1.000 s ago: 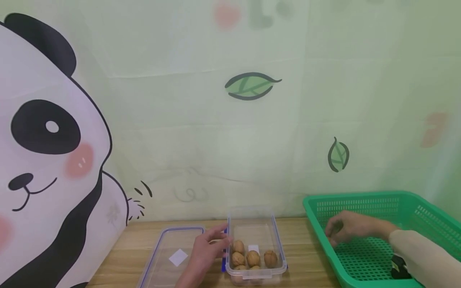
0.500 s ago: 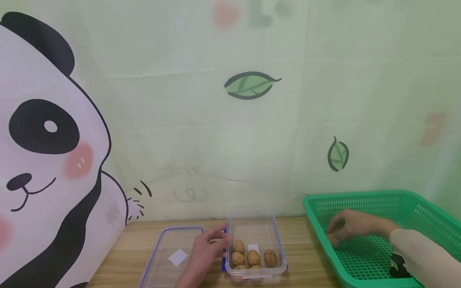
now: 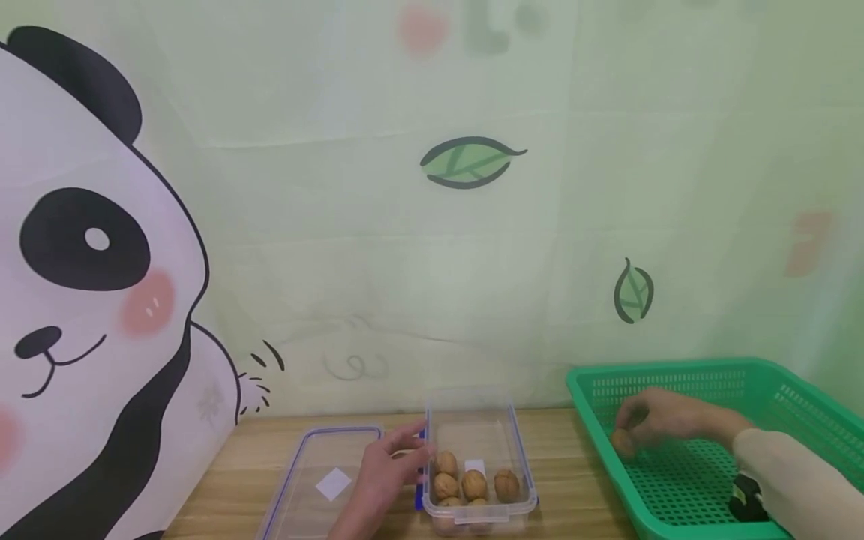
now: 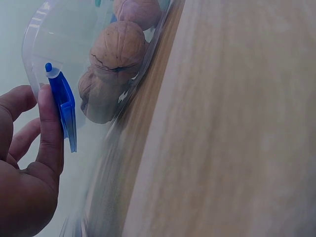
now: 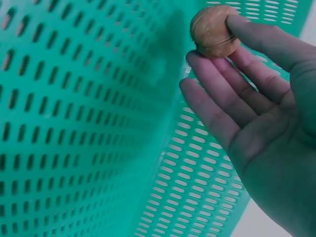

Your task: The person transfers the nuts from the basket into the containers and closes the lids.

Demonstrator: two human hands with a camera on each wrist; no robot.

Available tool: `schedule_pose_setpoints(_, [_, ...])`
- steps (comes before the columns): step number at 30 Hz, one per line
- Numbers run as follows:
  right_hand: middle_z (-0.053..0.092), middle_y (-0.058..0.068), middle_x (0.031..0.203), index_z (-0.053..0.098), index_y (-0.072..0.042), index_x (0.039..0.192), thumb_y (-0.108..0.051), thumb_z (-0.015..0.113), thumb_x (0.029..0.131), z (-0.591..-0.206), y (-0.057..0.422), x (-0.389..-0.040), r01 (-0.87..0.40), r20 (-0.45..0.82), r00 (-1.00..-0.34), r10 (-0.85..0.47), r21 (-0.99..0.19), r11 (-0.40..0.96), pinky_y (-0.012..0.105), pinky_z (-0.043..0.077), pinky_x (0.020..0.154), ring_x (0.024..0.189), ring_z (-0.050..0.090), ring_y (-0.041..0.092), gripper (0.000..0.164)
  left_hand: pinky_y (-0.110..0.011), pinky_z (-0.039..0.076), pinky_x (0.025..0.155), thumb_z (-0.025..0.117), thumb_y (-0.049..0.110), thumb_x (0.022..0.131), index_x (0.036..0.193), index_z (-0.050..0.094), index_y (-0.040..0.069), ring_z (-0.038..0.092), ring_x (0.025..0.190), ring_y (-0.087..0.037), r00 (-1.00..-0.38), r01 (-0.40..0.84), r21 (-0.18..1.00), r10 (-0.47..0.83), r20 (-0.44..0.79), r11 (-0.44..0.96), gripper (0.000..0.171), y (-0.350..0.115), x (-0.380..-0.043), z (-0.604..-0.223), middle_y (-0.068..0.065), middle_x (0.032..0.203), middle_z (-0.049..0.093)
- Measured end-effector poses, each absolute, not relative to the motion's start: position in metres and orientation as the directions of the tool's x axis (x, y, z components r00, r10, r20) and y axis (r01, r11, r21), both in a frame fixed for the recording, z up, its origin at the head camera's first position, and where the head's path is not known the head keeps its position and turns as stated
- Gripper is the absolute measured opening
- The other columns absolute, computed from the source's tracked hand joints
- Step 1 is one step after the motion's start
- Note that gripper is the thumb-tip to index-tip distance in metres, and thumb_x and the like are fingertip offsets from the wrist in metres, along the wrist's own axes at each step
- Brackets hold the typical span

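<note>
My right hand [image 3: 658,416] pinches a brown walnut [image 5: 213,32] between thumb and fingertips. It is inside the green plastic basket [image 3: 607,450], close to its left wall. A clear box [image 3: 496,512] with blue side clips stands left of the basket; several walnuts [image 3: 475,484] lie in its near half. At the box's left side, my left hand [image 3: 388,469] touches the wall with relaxed fingers. In the left wrist view, its fingertips lie against the rim beside a blue clip [image 4: 64,101].
A clear lid [image 3: 297,480] with a blue seal and a white label lies left of the box on the wooden table [image 3: 567,480]. Behind stands a pale green cloth backdrop [image 3: 324,285] with a printed panda. A black device is strapped at the right wrist [image 3: 745,499].
My right hand has risen slightly inside the basket. The walnut in its fingertips, mostly hidden a second ago, now shows clearly. The left hand and the box have stayed put.
</note>
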State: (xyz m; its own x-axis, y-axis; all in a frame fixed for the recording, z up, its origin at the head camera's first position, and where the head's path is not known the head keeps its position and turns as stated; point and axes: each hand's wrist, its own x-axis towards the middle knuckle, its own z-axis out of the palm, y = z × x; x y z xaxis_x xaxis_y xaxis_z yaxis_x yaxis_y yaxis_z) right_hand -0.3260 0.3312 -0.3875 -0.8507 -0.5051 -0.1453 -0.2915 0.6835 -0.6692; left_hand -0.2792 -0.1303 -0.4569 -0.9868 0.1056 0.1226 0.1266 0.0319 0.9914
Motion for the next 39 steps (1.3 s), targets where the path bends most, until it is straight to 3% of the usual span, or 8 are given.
schedule_pose_setpoints(7, [0.074, 0.009, 0.115, 0.074, -0.001, 0.120, -0.020, 0.077, 0.097, -0.372, 0.334, -0.322, -0.356, -0.012, -0.880, -0.474, -0.644, 0.677, 0.048, 0.063, 0.086, 0.107, 0.069, 0.033, 0.030, -0.034, 0.067, 0.078, 0.080, 0.013, 0.095, 0.145, 0.060, -0.003, 0.074, 0.094, -0.026, -0.986, 0.133, 0.990, 0.105, 0.128, 0.036, 0.056, -0.130, -0.280, -0.457, -0.016, 0.116, 0.067])
schedule_pose_setpoints(11, [0.075, 0.008, 0.119, 0.075, -0.004, 0.122, -0.025, 0.075, 0.100, -0.359, 0.329, -0.316, -0.372, 0.069, -0.902, -0.425, -0.620, 0.690, 0.051, 0.062, 0.091, 0.115, 0.068, 0.037, 0.030, -0.034, 0.067, 0.078, 0.079, 0.012, 0.096, 0.145, 0.059, -0.003, 0.073, 0.095, -0.025, -0.986, 0.133, 0.990, 0.105, 0.128, 0.039, 0.055, -0.130, -0.280, -0.458, -0.017, 0.118, 0.067])
schedule_pose_setpoints(17, [0.076, 0.006, 0.119, 0.074, -0.006, 0.123, -0.025, 0.074, 0.101, -0.341, 0.317, -0.307, -0.444, 0.213, -0.892, -0.398, -0.576, 0.687, 0.049, 0.060, 0.093, 0.115, 0.068, 0.035, 0.029, -0.035, 0.067, 0.078, 0.079, 0.011, 0.097, 0.146, 0.058, -0.003, 0.072, 0.096, -0.025, -0.986, 0.130, 0.991, 0.109, 0.126, 0.036, 0.055, -0.130, -0.279, -0.459, -0.018, 0.121, 0.066])
schedule_pose_setpoints(24, [0.074, 0.005, 0.123, 0.073, -0.010, 0.129, -0.031, 0.074, 0.102, -0.320, 0.298, -0.291, -0.473, 0.308, -0.881, -0.358, -0.566, 0.675, 0.058, 0.059, 0.096, 0.119, 0.067, 0.035, 0.034, -0.034, 0.067, 0.079, 0.078, 0.011, 0.097, 0.146, 0.059, -0.003, 0.072, 0.096, -0.024, -0.985, 0.131, 0.991, 0.112, 0.127, 0.026, 0.054, -0.129, -0.279, -0.458, -0.018, 0.119, 0.065])
schedule_pose_setpoints(35, [0.075, 0.001, 0.123, 0.074, -0.018, 0.129, -0.037, 0.076, 0.100, -0.286, 0.251, -0.262, -0.488, 0.346, -0.873, -0.344, -0.644, 0.590, 0.045, 0.061, 0.092, 0.111, 0.072, 0.023, 0.035, -0.034, 0.067, 0.078, 0.078, 0.010, 0.096, 0.146, 0.058, -0.004, 0.073, 0.096, -0.027, -0.985, 0.137, 0.990, 0.108, 0.133, 0.029, 0.055, -0.128, -0.279, -0.456, -0.018, 0.119, 0.066])
schedule_pose_setpoints(39, [0.075, 0.002, 0.123, 0.074, -0.015, 0.129, -0.031, 0.076, 0.101, -0.286, 0.232, -0.256, -0.521, 0.397, -0.853, -0.338, -0.678, 0.518, 0.040, 0.061, 0.091, 0.109, 0.073, 0.022, 0.032, -0.034, 0.067, 0.078, 0.078, 0.011, 0.097, 0.146, 0.058, -0.004, 0.073, 0.096, -0.026, -0.986, 0.132, 0.991, 0.108, 0.128, 0.031, 0.055, -0.129, -0.279, -0.457, -0.018, 0.119, 0.066])
